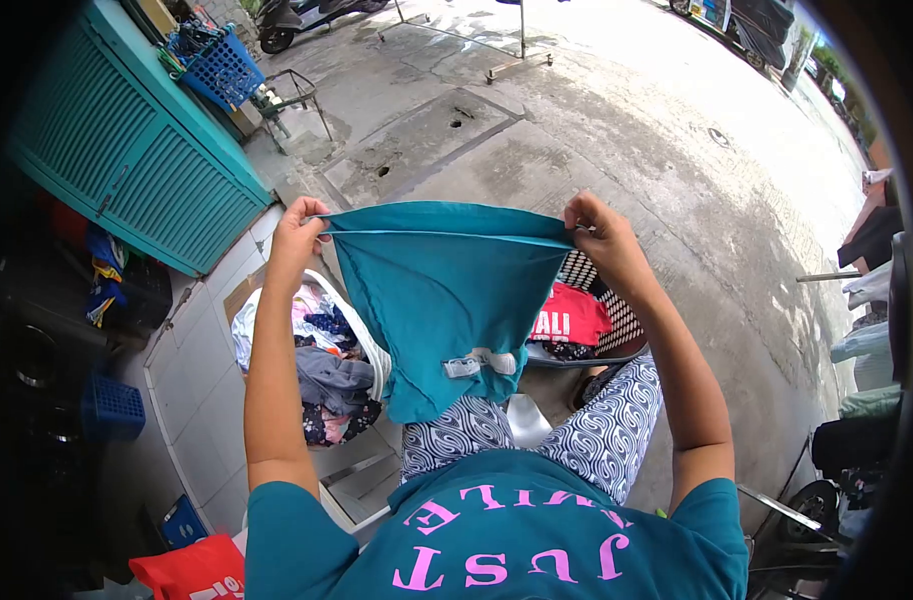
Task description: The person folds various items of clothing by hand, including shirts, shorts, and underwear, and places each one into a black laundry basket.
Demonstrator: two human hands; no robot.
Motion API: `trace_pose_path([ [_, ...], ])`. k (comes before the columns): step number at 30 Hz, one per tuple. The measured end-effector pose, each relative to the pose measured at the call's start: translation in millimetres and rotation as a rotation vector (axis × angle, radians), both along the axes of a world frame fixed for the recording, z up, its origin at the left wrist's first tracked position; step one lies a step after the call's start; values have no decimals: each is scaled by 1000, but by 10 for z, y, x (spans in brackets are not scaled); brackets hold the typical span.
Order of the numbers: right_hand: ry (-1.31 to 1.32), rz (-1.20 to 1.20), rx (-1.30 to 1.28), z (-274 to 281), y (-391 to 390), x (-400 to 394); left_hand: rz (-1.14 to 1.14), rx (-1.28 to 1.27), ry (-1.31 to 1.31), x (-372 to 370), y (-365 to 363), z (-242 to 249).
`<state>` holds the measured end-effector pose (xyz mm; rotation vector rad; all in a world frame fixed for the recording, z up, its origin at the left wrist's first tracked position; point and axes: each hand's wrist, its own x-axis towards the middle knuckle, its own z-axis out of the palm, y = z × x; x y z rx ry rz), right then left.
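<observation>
Teal cloth (pixel 447 290) up at centre, stretched broad above patterned trousers (pixel 617 420): pinched at its top left by the left hand (pixel 301 230), at its top right by the right hand (pixel 602 236), both grips tight along the edge! Lower, just left, a white basket (pixel 374 347) heaped with clothes (pixel 332 380), beside pale tiles (pixel 192 375); just right, a perforated basket (pixel 627 316) with a red garment (pixel 582 315) inside. Farther left, louvred teal doors (pixel 182 185), with a blue basket (pixel 225 74) beyond. Out ahead, rough, stained concrete (pixel 597 140), running far into bright light; far left, a parked motorbike (pixel 307 20). Along the right side, hanging clothes (pixel 869 287).
</observation>
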<state>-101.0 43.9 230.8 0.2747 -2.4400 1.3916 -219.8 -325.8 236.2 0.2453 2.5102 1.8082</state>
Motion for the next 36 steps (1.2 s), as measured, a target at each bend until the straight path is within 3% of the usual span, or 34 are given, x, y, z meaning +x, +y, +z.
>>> trace_pose_path([
  [2, 16, -38, 150, 597, 236, -88, -48, -7, 121, -113, 262, 673],
  [4, 191, -119, 291, 1047, 340, -77, -27, -25, 290, -174, 464, 1162],
  [6, 500, -342, 360, 1152, 294, -64, -51, -40, 376, -254, 636, 1326],
  [7, 707, -468, 425, 988, 224, -161, -79, -274, 351, -293, 834, 1220],
  [8, 515, -357, 740, 707, 287, -244, -106, -511, 317, -324, 957, 1069],
  [10, -66, -176, 905, 319, 570, -353, -142, -468, 296, -533, 920, 787],
  [13, 14, -385, 782, 547, 668, -366, -160, -420, 379, -681, 1095, 975],
  [16, 53, -395, 819, 685, 867, -516, -146, -412, 425, -729, 1205, 1137],
  [18, -9, -396, 699, 758, 956, -636, -306, -258, 151, -679, 1264, 1278],
  [20, -127, -377, 593, 855, 992, -644, -343, -234, 123, -670, 1278, 1322],
  [22, -275, -355, 486, 888, 1072, -646, -581, -364, 168, -760, 1257, 1284],
  [24, -247, -359, 544, 830, 1129, -625, -526, -449, 177, -609, 1321, 1254],
  [26, -354, -335, 579, 836, 1172, -604, -596, -759, 685, -570, 1351, 1175],
  [28, -378, -344, 681, 816, 1169, -563, -584, -796, 681, -480, 1372, 1127],
  [30, -97, -351, 565, 706, 1202, -524, -562, -962, 811, -524, 1365, 1053],
  [34, -321, -384, 660, 1051, 1193, -383, -557, -978, 771, -602, 1352, 1098],
  [35, -324, -427, 710, 1178, 1203, -383, -443, -1024, 856, -536, 1364, 1246],
  [36, -160, -503, 806, 1266, 1333, -439, -328, -1066, 935, -462, 1376, 1424],
])
